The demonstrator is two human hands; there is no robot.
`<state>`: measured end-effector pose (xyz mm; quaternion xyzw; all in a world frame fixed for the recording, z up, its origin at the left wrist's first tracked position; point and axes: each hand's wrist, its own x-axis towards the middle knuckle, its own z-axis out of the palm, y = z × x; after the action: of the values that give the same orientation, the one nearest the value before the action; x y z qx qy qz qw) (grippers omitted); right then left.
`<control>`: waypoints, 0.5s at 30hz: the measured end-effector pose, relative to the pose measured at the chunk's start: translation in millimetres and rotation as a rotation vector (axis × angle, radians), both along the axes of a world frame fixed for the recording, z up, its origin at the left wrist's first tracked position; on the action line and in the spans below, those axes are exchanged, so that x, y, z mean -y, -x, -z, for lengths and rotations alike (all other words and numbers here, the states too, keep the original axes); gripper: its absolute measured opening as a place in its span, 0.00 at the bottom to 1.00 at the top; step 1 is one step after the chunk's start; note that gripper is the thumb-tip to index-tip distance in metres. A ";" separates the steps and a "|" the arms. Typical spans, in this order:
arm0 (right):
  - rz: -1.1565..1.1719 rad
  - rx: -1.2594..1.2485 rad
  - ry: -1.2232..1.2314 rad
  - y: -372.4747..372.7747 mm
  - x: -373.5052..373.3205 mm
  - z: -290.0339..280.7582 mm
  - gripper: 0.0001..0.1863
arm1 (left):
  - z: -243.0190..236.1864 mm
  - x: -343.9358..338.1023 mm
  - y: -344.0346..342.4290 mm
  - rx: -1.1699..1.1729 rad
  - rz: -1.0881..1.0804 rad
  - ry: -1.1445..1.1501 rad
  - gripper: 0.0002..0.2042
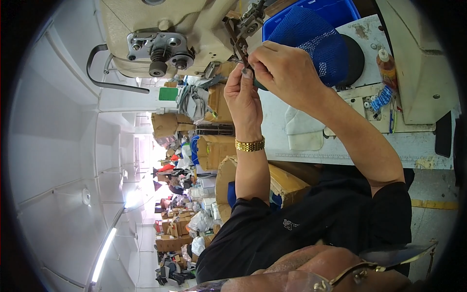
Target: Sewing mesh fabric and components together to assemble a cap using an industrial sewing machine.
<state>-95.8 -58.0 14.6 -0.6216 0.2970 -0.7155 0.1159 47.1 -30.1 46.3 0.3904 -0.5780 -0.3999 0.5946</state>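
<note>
Both hands are up at the needle area (238, 39) of a cream sewing machine (204, 29). My left hand (243, 100), gold watch (249, 144) at the wrist, pinches with thumb and forefinger just below the dark metal parts. My right hand (289, 73) is beside it, fingers curled and fingertips close to the left thumb. What they hold is too small and hidden to make out. Behind my right hand lies a blue mesh piece (296, 29) with a dark rounded brim (355, 61).
A blue bin (340, 9), orange bottle (386, 68), small tools (391, 117) and pale fabric (304, 138) are on the worktable (360, 155). A second machine body (421, 87) stands at right. A cardboard box (287, 185) is below the table; cartons and bags (180, 224) fill the background.
</note>
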 end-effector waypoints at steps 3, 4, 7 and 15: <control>0.004 0.005 0.016 1.0 -0.2 -1.6 0.06 | 0.2 -0.2 -2.7 -0.001 -0.001 -0.004 0.11; 0.005 0.005 0.016 1.2 -0.2 -1.4 0.06 | 0.6 0.0 -2.5 -0.002 -0.001 -0.005 0.11; 0.009 0.001 0.013 1.6 -0.2 -1.0 0.06 | 1.2 0.1 -2.2 -0.002 -0.004 -0.003 0.11; 0.021 0.002 0.010 -0.4 0.0 -0.7 0.07 | 0.2 -0.5 0.5 -0.001 -0.002 0.010 0.11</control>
<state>-95.4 -58.0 15.2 -0.6183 0.2999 -0.7188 0.1053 46.6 -29.6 46.1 0.3878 -0.5791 -0.3967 0.5974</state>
